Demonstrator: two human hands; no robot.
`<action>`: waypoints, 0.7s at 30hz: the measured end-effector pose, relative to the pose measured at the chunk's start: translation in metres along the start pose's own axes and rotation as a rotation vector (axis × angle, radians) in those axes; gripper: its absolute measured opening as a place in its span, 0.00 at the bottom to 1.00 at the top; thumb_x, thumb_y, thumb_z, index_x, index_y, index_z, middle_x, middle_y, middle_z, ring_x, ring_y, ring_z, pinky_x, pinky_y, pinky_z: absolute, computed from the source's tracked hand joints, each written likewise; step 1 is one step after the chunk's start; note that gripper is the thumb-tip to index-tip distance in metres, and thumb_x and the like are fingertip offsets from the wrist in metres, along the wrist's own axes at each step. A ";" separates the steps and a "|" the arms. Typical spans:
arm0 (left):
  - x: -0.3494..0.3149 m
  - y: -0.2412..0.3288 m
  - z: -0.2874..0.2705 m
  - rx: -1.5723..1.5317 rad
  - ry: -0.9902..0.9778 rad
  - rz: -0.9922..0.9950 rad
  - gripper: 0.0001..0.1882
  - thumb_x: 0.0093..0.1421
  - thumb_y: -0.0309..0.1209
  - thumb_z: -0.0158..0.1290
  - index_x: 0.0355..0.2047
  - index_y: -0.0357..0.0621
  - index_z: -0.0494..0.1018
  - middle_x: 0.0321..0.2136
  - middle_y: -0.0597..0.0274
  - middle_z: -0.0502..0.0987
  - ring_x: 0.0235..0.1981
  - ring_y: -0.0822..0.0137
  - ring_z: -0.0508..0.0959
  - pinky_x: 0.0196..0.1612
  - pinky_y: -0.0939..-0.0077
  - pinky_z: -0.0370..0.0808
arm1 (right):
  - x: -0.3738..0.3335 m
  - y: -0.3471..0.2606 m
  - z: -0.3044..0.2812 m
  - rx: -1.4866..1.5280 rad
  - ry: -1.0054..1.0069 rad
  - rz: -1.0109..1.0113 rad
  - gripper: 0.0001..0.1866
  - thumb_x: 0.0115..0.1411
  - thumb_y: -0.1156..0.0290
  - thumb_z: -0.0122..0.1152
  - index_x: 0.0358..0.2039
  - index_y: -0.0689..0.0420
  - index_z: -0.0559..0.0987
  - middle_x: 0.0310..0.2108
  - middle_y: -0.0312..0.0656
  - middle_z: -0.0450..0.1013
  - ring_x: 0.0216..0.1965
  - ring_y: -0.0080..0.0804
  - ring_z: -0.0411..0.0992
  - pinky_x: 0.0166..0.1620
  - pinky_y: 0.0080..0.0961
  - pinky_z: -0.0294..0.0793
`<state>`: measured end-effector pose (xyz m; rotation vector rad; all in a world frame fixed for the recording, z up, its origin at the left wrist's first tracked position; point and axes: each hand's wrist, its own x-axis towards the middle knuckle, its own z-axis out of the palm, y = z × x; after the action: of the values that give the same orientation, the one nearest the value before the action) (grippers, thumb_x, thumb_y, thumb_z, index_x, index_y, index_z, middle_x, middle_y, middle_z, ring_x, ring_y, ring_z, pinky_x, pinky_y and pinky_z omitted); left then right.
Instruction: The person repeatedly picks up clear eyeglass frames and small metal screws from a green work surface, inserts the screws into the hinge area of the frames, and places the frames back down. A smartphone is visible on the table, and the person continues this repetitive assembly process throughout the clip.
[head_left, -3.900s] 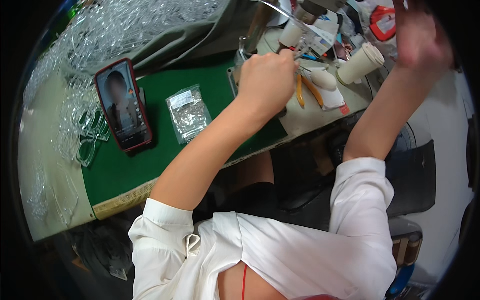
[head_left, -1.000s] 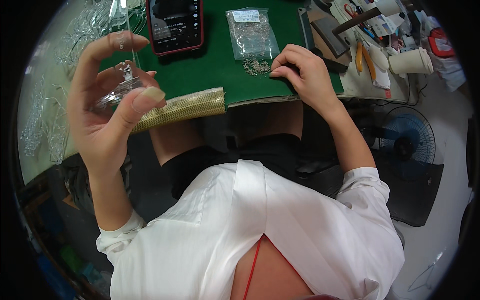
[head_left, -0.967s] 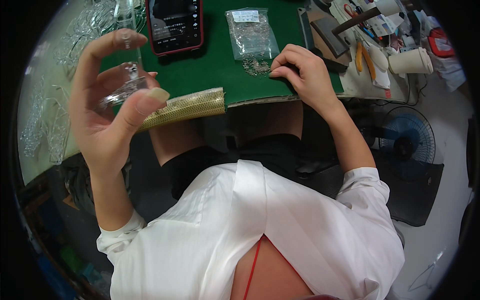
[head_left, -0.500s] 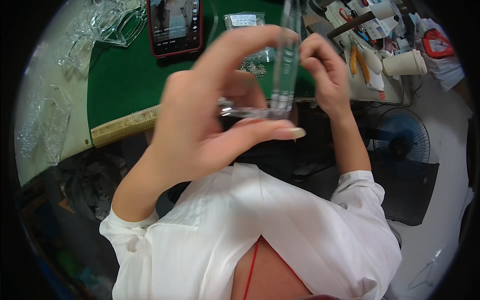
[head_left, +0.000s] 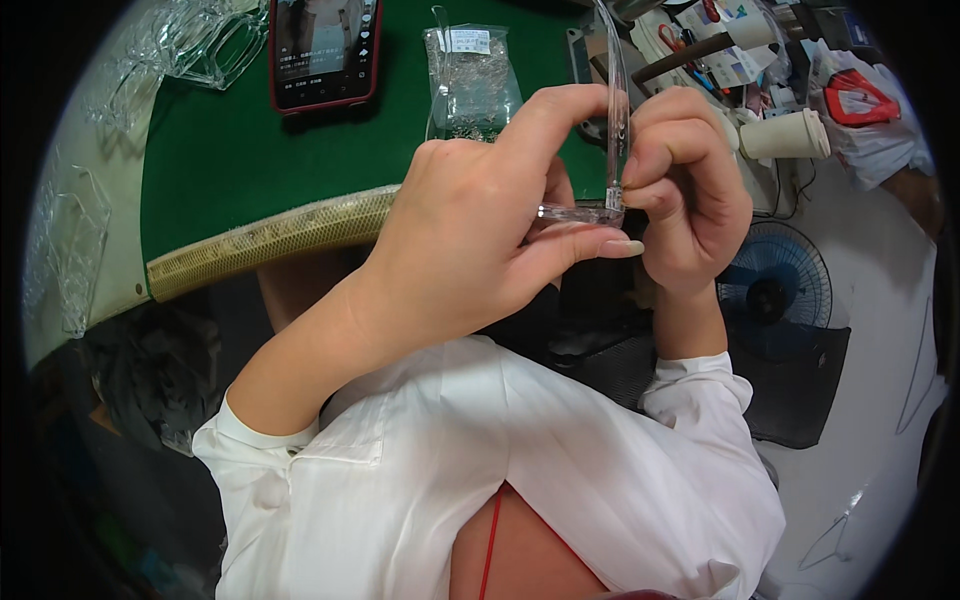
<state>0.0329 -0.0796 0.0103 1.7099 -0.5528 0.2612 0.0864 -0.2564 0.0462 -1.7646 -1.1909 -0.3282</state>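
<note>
The slim plastic spectacle frame [head_left: 616,125] was clear and colourless.
The flat tabletop mat [head_left: 300,160] was plain green, the curved edging strip [head_left: 270,243] gold with a fine dark mesh pattern, the rectangular phone case [head_left: 327,106] dark red, the loose cloth shirt [head_left: 440,440] plain white, and the thin cord [head_left: 491,545] red.

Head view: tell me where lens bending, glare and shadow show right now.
In the head view, the gold edging bows and the corners go black; head view too, bright glints streak the clear frame in the left hand; same view, soft grey shadow dims the white shirt.
</note>
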 end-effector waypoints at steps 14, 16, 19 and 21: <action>-0.001 0.001 -0.002 -0.005 -0.040 -0.034 0.35 0.47 0.27 0.64 0.54 0.37 0.62 0.15 0.61 0.74 0.18 0.74 0.74 0.27 0.85 0.68 | -0.001 0.004 0.000 -0.063 -0.033 -0.075 0.06 0.47 0.78 0.63 0.26 0.63 0.75 0.25 0.39 0.68 0.26 0.28 0.67 0.26 0.19 0.65; 0.000 0.002 -0.002 -0.025 -0.039 -0.046 0.35 0.47 0.27 0.64 0.54 0.36 0.62 0.15 0.62 0.74 0.19 0.75 0.74 0.28 0.85 0.68 | 0.000 0.004 -0.001 -0.083 -0.039 -0.092 0.06 0.48 0.77 0.63 0.26 0.63 0.74 0.25 0.39 0.68 0.26 0.28 0.67 0.26 0.19 0.65; 0.000 0.003 -0.002 -0.041 -0.046 -0.064 0.34 0.48 0.27 0.64 0.54 0.36 0.62 0.16 0.63 0.74 0.20 0.77 0.74 0.29 0.86 0.68 | 0.000 0.005 0.000 -0.103 -0.042 -0.109 0.07 0.51 0.74 0.62 0.27 0.63 0.73 0.24 0.39 0.68 0.26 0.28 0.66 0.25 0.20 0.65; 0.001 0.004 -0.002 -0.059 -0.059 -0.088 0.34 0.48 0.27 0.64 0.54 0.36 0.63 0.16 0.63 0.74 0.20 0.77 0.74 0.29 0.86 0.68 | 0.003 0.006 -0.001 -0.126 -0.046 -0.150 0.09 0.53 0.71 0.62 0.27 0.63 0.73 0.24 0.39 0.67 0.26 0.28 0.66 0.25 0.20 0.64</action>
<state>0.0316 -0.0780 0.0149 1.6841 -0.5227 0.1303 0.0929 -0.2559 0.0448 -1.8027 -1.3651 -0.4624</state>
